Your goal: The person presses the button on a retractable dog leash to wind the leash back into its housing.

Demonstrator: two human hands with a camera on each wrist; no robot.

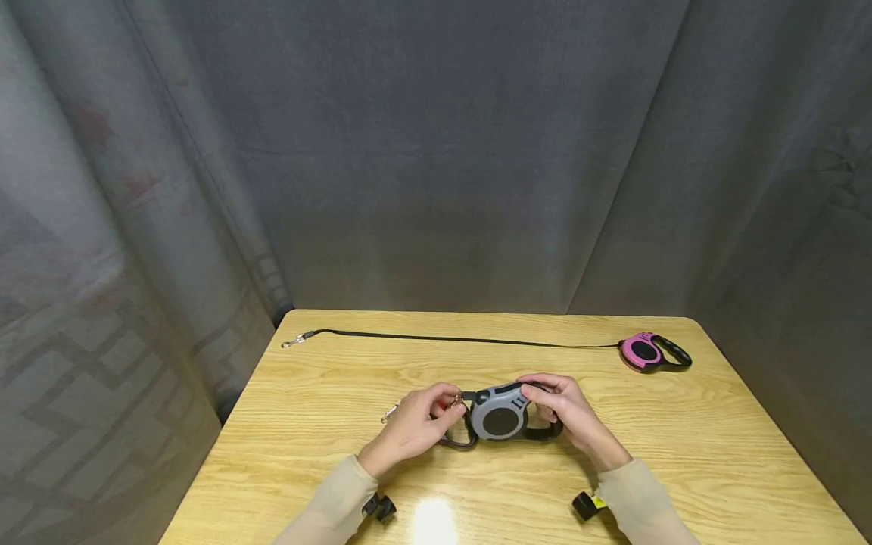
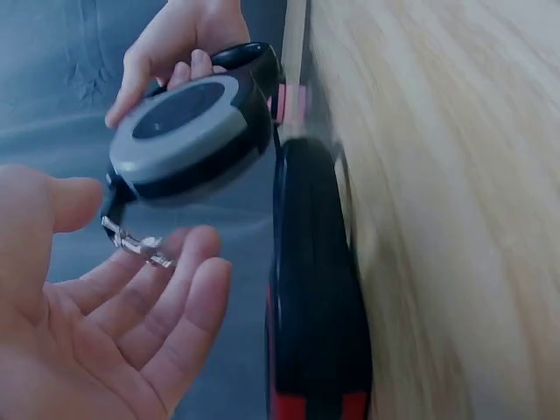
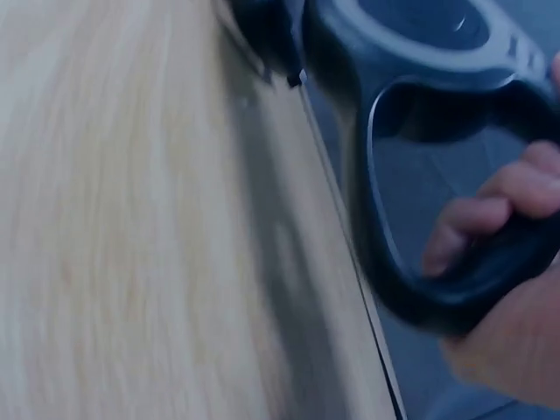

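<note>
While the pale wooden table (image 1: 681, 454) carries it near your edge, the grey-and-black retractable leash case (image 1: 499, 412) lies between your hands, long axis left to right.

Your right hand (image 1: 568, 412) has its grip clenched round the black loop handle (image 3: 455, 289) on the case's right; your left hand (image 1: 415, 428) is nearer the outlet, fingers curled loosely about the small metal snap clip (image 2: 136, 248) just left of the case, palm open in the wrist view, so you cannot tell whether it pinches the clip.
</note>
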